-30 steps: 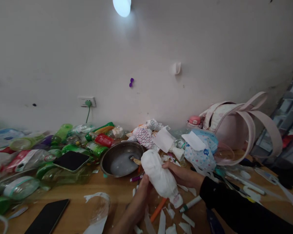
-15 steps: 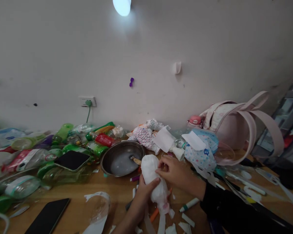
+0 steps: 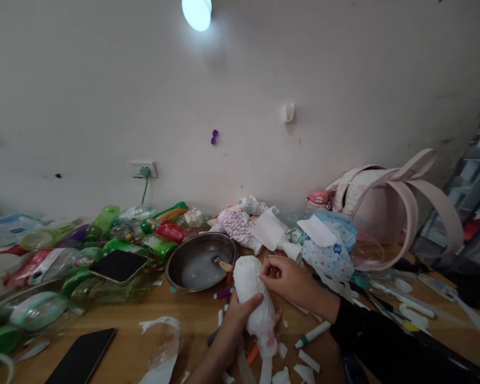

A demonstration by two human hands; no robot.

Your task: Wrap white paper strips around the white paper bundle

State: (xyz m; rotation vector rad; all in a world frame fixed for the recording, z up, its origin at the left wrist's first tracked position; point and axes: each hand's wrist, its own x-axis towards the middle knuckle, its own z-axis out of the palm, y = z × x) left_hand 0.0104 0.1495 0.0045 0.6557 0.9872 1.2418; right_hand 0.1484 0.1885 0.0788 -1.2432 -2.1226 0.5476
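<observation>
A bottle wrapped in white paper stands tilted above the wooden table. My left hand is wrapped round its lower part, thumb across the front. My right hand presses on the upper right side of the wrap, fingers curled against the paper. A metal bowl with whitish liquid and a brush in it sits just behind the bottle. White paper scraps and marker pens lie under and beside my hands.
Many plastic bottles pile up at the left, with a dark phone on them. Another phone lies at the front left. A pink backpack and patterned paper are at the right by the wall.
The wrapped bottle was lying slanted with its cap to the lower right; it was turned more upright. My left thumb came across its front and my right hand moved onto its upper side.
</observation>
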